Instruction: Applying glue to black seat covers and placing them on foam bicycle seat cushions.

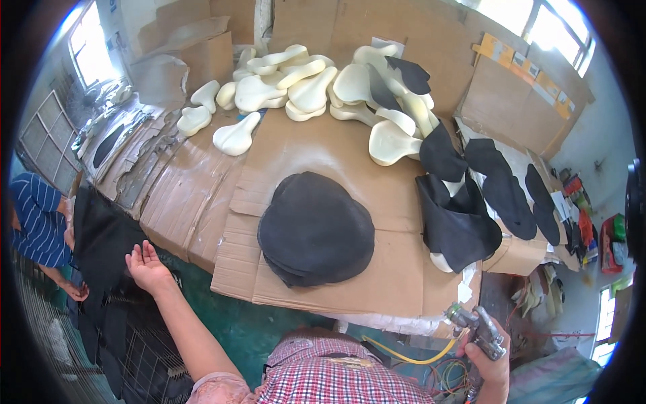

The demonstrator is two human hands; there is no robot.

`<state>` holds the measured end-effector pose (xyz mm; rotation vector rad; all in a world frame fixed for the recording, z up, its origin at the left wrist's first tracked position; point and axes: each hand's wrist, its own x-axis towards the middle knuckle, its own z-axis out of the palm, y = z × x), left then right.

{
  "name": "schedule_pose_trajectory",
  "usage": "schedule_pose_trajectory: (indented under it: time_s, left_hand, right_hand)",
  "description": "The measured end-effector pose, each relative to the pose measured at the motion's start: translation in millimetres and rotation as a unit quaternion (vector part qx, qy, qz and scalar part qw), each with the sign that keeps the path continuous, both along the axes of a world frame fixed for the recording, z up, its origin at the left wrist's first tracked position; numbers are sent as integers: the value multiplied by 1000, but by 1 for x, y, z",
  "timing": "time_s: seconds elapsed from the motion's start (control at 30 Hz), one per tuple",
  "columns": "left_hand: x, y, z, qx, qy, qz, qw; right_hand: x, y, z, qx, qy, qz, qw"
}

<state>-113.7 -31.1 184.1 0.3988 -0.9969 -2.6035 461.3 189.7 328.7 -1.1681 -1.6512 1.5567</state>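
Observation:
My right hand (494, 363) is closed around a metal spray gun (482, 331) at the table's near right corner, with a yellow hose (410, 359) close by. Off the table's left side, my left hand (147, 271) hangs palm up, fingers stretched and holding nothing. Between them, a stack of rounded black sheet pieces (316, 229) lies flat on the cardboard-covered table (397, 276). To its right, a black cover (459, 225) is draped over a pale form that shows at its lower edge. Cream foam bicycle saddles (309, 91) are heaped at the back.
At the left, a person in a striped shirt (35, 212) stands beside black sheet material (101, 232). More black pieces (501, 185) lie along the right side. Cardboard panels (518, 101) lean at the back. Tangled hoses (444, 377) run near the floor by my right arm.

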Motion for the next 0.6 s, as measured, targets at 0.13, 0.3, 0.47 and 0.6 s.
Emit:
schedule_pose_trajectory:
  time_s: [0.13, 0.3, 0.47, 0.6]
  left_hand:
    - [7, 34, -38, -79, -13, -97, 992]
    - [29, 110, -115, -249, -50, -290, 923]
    - [54, 155, -192, -633, 2, -318, 706]
    - [86, 171, -186, -757, 15, -342, 556]
  right_hand:
    - [8, -10, 0, -87, 8, 42, 995]
    - [-9, 3, -2, -108, 106, 118, 981]
    - [-10, 18, 5, -24, 127, 19, 991]
    - [17, 18, -1, -73, 89, 69, 991]
